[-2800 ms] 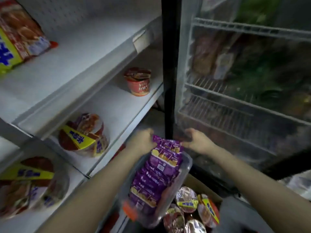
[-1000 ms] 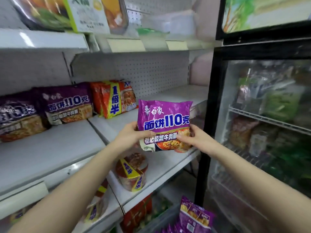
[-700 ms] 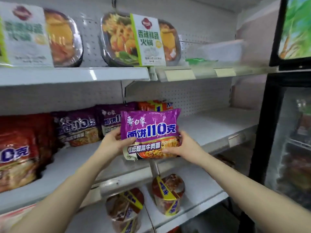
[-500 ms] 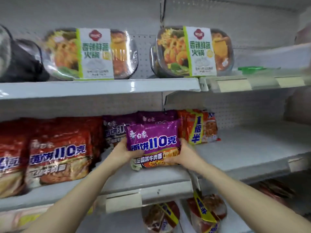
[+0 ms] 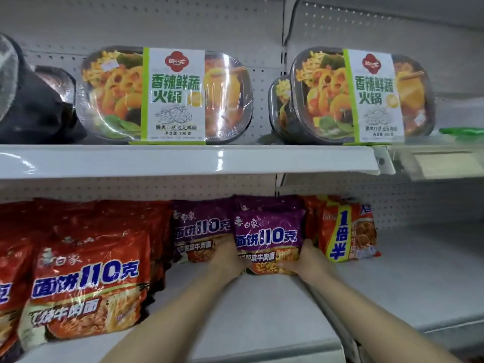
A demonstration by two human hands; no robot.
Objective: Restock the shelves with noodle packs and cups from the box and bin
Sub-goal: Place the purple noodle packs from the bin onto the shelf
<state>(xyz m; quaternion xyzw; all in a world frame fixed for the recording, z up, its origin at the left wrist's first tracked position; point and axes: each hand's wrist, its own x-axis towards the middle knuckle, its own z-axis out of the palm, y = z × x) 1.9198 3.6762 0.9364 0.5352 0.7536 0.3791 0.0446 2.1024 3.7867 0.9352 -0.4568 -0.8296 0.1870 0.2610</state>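
On the far left of the middle shelf [image 5: 262, 310] stand red packs [image 5: 86, 286], leaning back in rows. Next to them is a purple pack [image 5: 200, 230] already in place against the back. The left hand [image 5: 226, 260] grips the lower left corner of the held pack [image 5: 268, 238], another purple one, fingers curled round its edge; how far they wrap behind it cannot be seen. That pack stands upright with its bottom edge at or just above the shelf, in front of a further purple pack and between the placed purple one and the orange pack [image 5: 345, 229]. The right hand [image 5: 305, 260] grips its lower right corner in the same way, thumb on the front face. Above, two hotpot trays [image 5: 167, 95] sit on the upper shelf [image 5: 183, 159].

The step in hand looks to be seating this pack in the purple row. The next move likely calls for pushing it back until it leans on the pack behind, then loosening both hands without tipping it forward or nudging the orange pack, which it nearly touches.
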